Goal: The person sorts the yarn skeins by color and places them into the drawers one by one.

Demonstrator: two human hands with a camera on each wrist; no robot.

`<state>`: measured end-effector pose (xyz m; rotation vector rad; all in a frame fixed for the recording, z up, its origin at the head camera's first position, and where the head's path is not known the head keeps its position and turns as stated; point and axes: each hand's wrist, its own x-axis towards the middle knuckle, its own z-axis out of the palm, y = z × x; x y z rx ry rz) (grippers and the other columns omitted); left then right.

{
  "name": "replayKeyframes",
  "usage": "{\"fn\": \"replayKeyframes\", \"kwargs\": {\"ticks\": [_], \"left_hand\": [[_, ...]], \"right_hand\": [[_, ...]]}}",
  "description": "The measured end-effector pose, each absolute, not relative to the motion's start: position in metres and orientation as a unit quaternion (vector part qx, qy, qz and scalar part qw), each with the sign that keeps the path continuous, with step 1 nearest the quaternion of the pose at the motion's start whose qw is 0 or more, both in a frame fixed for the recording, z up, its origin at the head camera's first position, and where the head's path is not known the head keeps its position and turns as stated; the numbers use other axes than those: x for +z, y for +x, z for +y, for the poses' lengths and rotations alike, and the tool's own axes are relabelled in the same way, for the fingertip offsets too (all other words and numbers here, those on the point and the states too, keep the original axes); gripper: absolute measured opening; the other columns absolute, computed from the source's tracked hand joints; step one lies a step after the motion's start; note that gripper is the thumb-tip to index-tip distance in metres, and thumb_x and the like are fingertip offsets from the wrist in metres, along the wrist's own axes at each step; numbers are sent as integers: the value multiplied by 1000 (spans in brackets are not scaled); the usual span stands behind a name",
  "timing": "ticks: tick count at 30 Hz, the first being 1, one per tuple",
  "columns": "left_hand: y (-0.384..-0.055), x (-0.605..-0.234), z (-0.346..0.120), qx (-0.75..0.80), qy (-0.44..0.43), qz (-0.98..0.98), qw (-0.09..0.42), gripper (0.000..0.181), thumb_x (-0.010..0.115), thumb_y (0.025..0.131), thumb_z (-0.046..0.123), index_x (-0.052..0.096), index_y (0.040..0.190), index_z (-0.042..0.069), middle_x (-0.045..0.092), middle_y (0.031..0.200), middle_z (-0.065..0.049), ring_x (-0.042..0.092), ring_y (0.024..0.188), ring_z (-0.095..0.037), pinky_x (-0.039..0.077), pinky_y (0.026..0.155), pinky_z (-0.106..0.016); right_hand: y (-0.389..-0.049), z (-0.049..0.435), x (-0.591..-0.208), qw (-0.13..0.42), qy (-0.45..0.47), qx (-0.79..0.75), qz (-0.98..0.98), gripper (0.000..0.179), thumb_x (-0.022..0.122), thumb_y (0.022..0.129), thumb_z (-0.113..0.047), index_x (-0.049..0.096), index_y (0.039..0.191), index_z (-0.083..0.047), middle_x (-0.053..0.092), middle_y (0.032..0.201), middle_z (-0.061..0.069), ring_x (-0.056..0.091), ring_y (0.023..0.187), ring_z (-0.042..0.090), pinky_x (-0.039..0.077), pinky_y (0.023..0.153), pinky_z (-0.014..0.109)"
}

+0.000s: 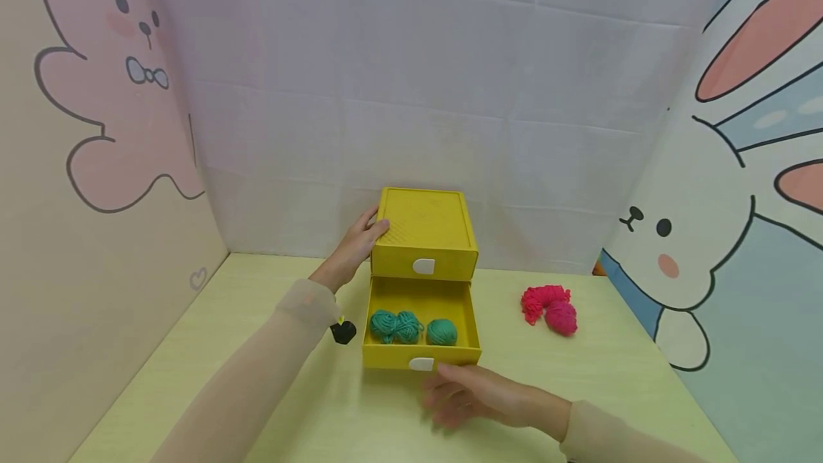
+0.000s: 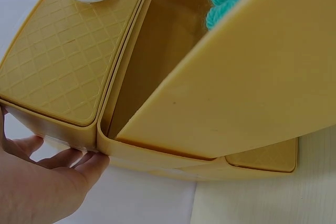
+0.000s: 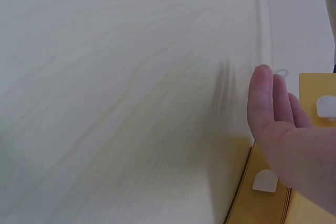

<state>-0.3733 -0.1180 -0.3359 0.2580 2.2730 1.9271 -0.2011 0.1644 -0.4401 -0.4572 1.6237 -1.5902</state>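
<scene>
A yellow drawer unit (image 1: 427, 216) stands near the back wall, its upper drawer pushed in. Below that, a yellow drawer (image 1: 418, 356) is pulled out towards me. Inside it lie a bundle of teal yarn (image 1: 395, 326) and a round teal yarn ball (image 1: 441, 332). My left hand (image 1: 353, 252) rests against the unit's upper left side; the left wrist view shows its fingers (image 2: 89, 166) touching the side wall. My right hand (image 1: 476, 395), blurred in the head view, is just below and in front of the drawer's white handle (image 1: 421, 364). Its fingers (image 3: 261, 95) are extended and hold nothing.
Pink and red yarn (image 1: 549, 308) lies on the pale table (image 1: 514, 356) to the right of the drawers. A small black object (image 1: 343, 332) sits to their left, by my left sleeve. Walls with cartoon animals stand at both sides, with a white sheet (image 1: 424, 91) behind.
</scene>
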Motion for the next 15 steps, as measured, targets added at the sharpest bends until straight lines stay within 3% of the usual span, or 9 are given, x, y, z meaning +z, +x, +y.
{"fn": "replayKeyframes", "kwargs": {"ticks": [15], "left_hand": [[-374, -335, -117, 642, 78, 759, 76, 71, 50, 113, 45, 15, 173, 28, 35, 169, -14, 54, 142, -36, 39, 121, -56]], "right_hand": [[-190, 130, -439, 349, -47, -741, 572, 70, 48, 111, -53, 50, 152, 4, 70, 134, 15, 71, 115, 31, 57, 105, 44]]}}
